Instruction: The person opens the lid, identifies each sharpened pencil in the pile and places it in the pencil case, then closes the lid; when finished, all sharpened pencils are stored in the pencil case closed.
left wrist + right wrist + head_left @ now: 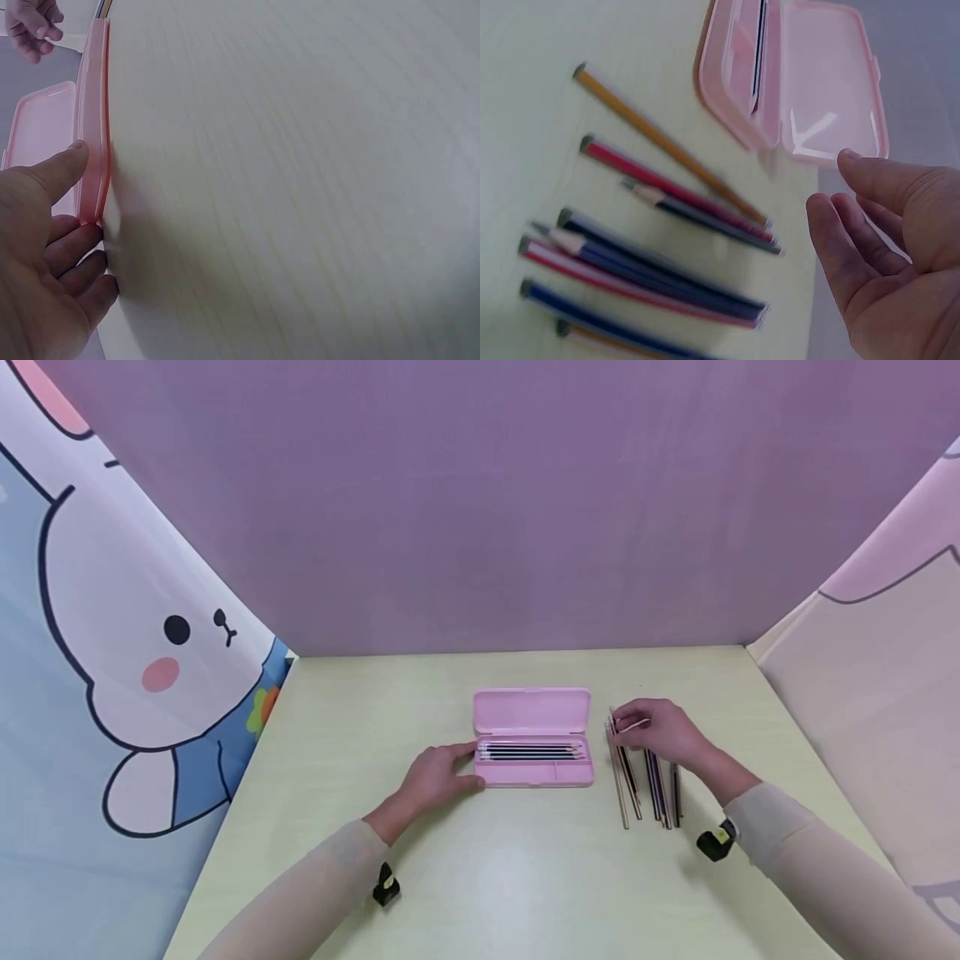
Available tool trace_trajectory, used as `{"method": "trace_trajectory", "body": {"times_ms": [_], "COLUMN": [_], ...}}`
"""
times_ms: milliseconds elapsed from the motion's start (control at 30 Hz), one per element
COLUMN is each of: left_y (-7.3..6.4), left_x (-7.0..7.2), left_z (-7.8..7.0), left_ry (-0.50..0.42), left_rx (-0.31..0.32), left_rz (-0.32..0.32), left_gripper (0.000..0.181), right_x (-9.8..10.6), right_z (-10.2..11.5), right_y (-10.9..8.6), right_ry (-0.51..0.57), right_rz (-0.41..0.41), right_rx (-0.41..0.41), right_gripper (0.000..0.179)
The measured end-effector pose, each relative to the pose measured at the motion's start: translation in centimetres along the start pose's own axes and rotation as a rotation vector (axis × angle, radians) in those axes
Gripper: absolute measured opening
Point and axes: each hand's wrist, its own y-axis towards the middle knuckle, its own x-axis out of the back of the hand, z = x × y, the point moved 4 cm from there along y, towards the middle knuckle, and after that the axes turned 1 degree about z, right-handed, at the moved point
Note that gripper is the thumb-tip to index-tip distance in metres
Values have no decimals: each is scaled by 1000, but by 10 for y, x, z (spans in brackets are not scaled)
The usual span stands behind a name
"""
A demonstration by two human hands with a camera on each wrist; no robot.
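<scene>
A pink pencil case point(517, 775) lies with its lid point(531, 711) folded back, and several dark striped pencils point(525, 752) lie in its long compartment. My left hand point(435, 777) touches the case's left end, thumb point(69, 169) against the front wall and the other fingers around the corner. To the right of the case, my right hand point(663, 728) hovers over the far ends of several loose pencils. Its thumb and fingertips point(821, 214) are apart, with nothing visible between them. Among those pencils are a yellow pencil point(656, 135), a red pencil point(649, 176) and a dark blue pencil point(660, 266).
The pale wooden table point(480, 877) meets a purple backdrop point(480, 527) behind the case. Printed cloth panels stand at both sides, with a rabbit point(150, 593) on the left one. A small black device point(716, 841) hangs at the right wrist.
</scene>
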Motion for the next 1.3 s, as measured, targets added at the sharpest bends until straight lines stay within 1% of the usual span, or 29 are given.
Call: {"method": "trace_trajectory", "body": {"times_ms": [133, 233, 400, 567, 667, 800, 1000, 1033, 1133, 1300], "left_y": [-1, -1, -2, -3, -4, -6, -6, -6, -6, -6], "left_x": [0, 0, -1, -1, -1, -1, -1, -1, -1, -1], "left_z": [1, 1, 2, 3, 4, 4, 4, 4, 4, 4], "left_ry": [-6, -11, -7, 2, 6, 11, 15, 15, 13, 17], "left_rx": [-3, -6, -6, -1, 0, 2, 10, 10, 10, 7], "left_rz": [-4, -4, 2, 3, 2, 3, 2, 2, 2, -1], "left_gripper": [70, 70, 71, 71, 71, 71, 72, 72, 71, 71], "right_x": [6, 6, 1, -6, -11, -17, -18, -18, -19, -21], "right_z": [-13, -22, -37, -45, -48, -51, -50, -50, -49, -50], "right_y": [-2, -2, -2, 0, 1, 4, 7, 7, 6, 5], "right_ry": [3, 22, 52, 41, 22, -35, -137, -146, -162, -141], "right_rz": [-1, 9, 23, 14, 6, -13, -53, -62, -65, -67], "right_rx": [-20, -33, -64, -55, -78, -105, -121, -138, -173, -238], "right_gripper": [48, 47, 47, 46, 44, 41, 38, 38, 40, 43]}}
